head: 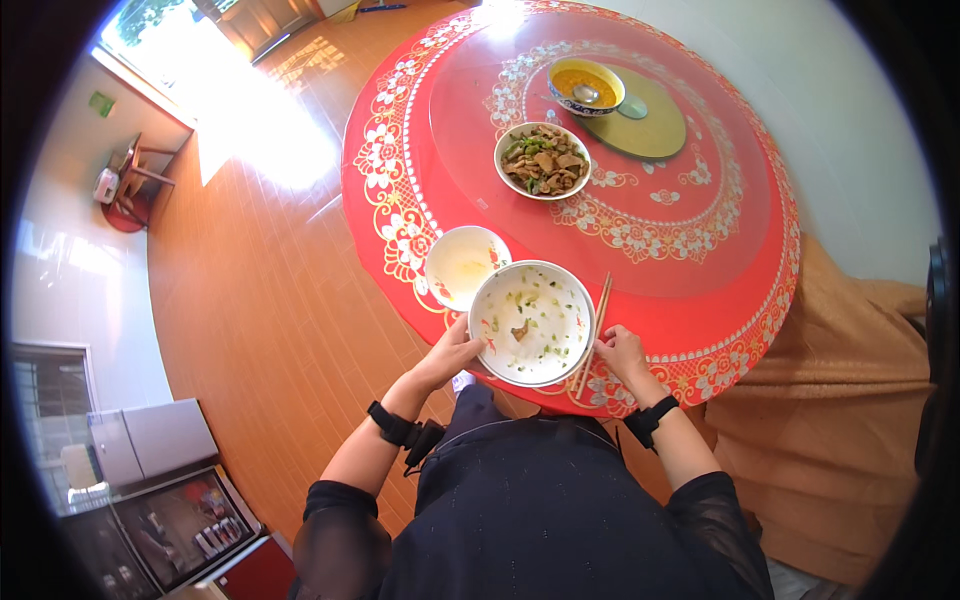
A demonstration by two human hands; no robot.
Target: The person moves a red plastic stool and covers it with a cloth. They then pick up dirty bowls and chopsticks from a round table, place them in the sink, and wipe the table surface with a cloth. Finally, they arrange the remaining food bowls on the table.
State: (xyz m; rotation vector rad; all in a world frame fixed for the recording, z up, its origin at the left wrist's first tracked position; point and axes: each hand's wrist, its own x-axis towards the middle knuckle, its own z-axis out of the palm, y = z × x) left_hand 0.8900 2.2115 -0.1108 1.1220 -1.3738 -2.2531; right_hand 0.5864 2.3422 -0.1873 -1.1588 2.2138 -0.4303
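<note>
Near the table's front edge is a large white bowl (534, 315) with bits of chopped green and one brown scrap left inside. My left hand (454, 352) grips its left side, thumb at the rim. A second rim line shows around it, so another bowl may sit beneath. My right hand (624, 356) is at the bowl's right rim with curled fingers, beside a pair of wooden chopsticks (600, 307); whether it pinches anything is unclear. A smaller white bowl (461, 262) with a thin yellowish residue stands just behind and left, partly overlapped by the large one.
A round table with a red floral tablecloth (675, 319) carries a bowl of meat and green vegetables (543, 160). Farther back are a soup bowl with a spoon (585, 86) and a round yellowish board (637, 120). Brown cloth (817, 420) drapes at right; a wooden chair (139, 176) stands far left.
</note>
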